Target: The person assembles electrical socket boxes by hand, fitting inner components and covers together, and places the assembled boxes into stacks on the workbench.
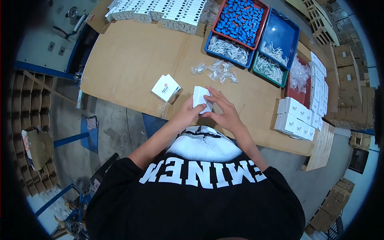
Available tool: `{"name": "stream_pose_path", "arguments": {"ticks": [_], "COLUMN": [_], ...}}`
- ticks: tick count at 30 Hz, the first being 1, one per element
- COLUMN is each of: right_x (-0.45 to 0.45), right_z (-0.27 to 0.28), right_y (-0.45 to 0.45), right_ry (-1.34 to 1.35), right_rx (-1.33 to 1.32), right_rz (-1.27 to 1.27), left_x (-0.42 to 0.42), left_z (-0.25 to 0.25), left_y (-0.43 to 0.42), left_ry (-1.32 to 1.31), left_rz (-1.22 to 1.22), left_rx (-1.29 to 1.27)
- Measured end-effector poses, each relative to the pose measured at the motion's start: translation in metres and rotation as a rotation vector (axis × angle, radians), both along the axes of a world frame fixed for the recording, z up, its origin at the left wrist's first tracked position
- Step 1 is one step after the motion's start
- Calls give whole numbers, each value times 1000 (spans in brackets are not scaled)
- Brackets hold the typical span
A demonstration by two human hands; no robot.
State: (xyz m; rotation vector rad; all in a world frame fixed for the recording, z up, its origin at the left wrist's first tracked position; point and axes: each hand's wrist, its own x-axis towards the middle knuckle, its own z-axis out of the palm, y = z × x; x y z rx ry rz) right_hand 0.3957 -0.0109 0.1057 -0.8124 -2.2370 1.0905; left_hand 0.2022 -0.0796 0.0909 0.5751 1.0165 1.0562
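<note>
Near the table's front edge, a small white box (200,98) is held upright between both hands. My left hand (188,113) grips its left side, with the thumb across the lower front. My right hand (224,111) holds the right side, its fingers bent round the edge and top. To the left, a white box with a red logo (165,87) lies tilted on the cardboard-covered table (128,68). Clear plastic packets with small parts (220,71) lie just beyond my hands.
Blue parts fill a red tray (240,22); white parts lie in blue (228,51) and green trays (269,70). Stacked white boxes stand at the back (160,12) and right (296,118). Crumpled clear plastic (299,75) sits in a red tray at right.
</note>
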Motion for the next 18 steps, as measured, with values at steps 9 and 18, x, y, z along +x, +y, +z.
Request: {"name": "stream_pose_path", "arguments": {"ticks": [9,18], "right_x": [-7,-18], "right_z": [17,7], "right_y": [20,14], "right_ry": [228,321], "right_rx": [-89,142], "right_rz": [-396,-466], "left_x": [24,32], "left_z": [8,10], "left_y": [2,-10], "left_ry": [277,145], "left_rz": [-111,-149], "left_rx": [296,292]}}
